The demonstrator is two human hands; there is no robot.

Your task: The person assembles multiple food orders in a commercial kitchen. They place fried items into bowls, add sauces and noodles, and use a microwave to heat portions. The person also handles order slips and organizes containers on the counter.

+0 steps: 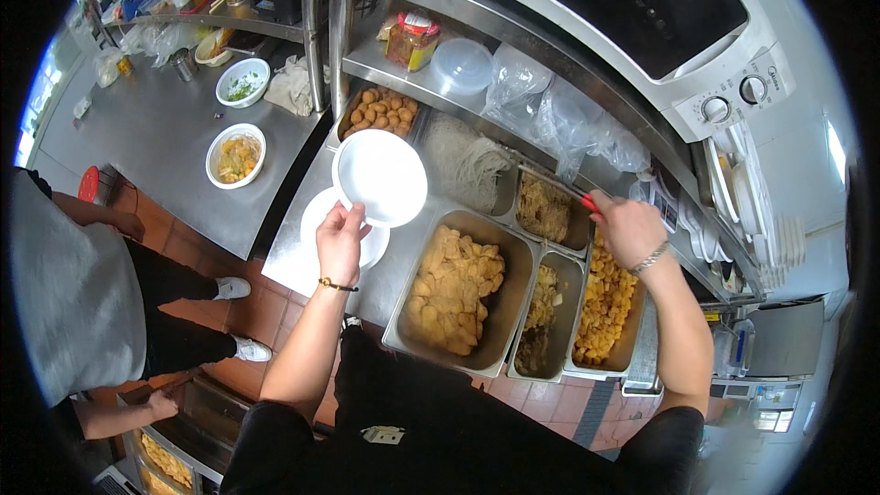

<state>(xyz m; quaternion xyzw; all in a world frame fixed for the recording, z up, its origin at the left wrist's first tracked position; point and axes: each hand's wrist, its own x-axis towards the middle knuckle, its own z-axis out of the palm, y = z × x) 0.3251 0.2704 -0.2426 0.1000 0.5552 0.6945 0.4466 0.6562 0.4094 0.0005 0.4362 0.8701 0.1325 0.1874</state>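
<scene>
My left hand [341, 243] grips the rim of an empty white bowl [380, 179], tilted above the counter. Under it sits another round white dish [316, 218], partly covered by the bowl and my hand. My right hand [628, 229] is closed round the red handle of a long metal utensil [555, 180], whose kind I cannot make out. Its far end reaches toward the tray of pale grey noodles [463, 160], over the edge of a bin of brownish shreds [544, 209]. Nearer me stand a deep pan of yellow-brown chunks [456, 289], a narrow mixed bin [541, 312] and a pan of orange-yellow cubes [605, 298].
Round brown balls [380, 112] fill a tray at the back left. A shelf [367, 60] above holds a jar [412, 39], plastic bags and a lid; a microwave [632, 9] stands over it. Filled bowls [236, 156] sit on the left table. A person [78, 284] stands at left.
</scene>
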